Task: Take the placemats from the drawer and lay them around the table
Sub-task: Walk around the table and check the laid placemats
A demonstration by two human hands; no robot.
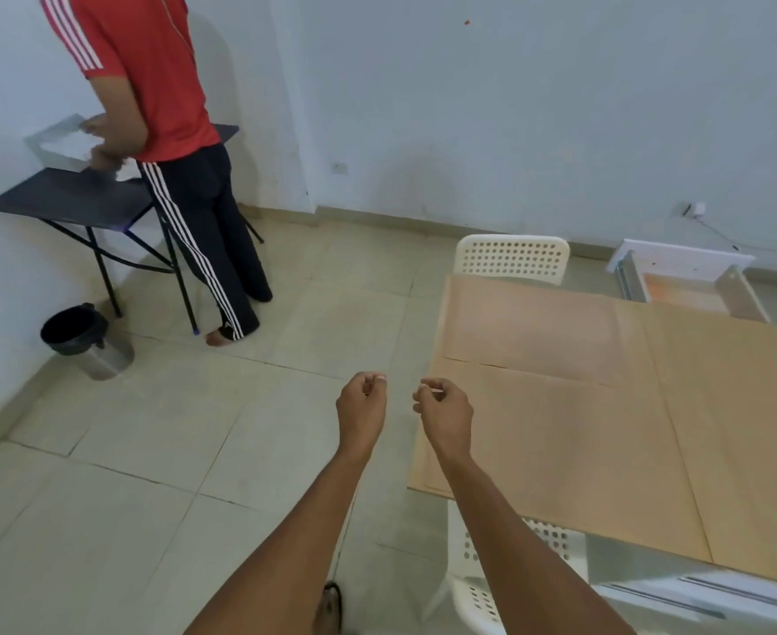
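Placemats (560,405) cover the table; both hands (361,407) hover loosely curled, empty.

Plain home room: tiled floor (194,451), dining table (652,428).

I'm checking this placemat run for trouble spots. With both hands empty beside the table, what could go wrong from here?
1. The placemats already on the table lie edge to edge, one reaching the near corner; a brush from the right hand or left hand could shift it off.
2. The white chair sits close under the person's arms and could catch a leg.
3. The drawer rests on the floor, a possible trip hazard.
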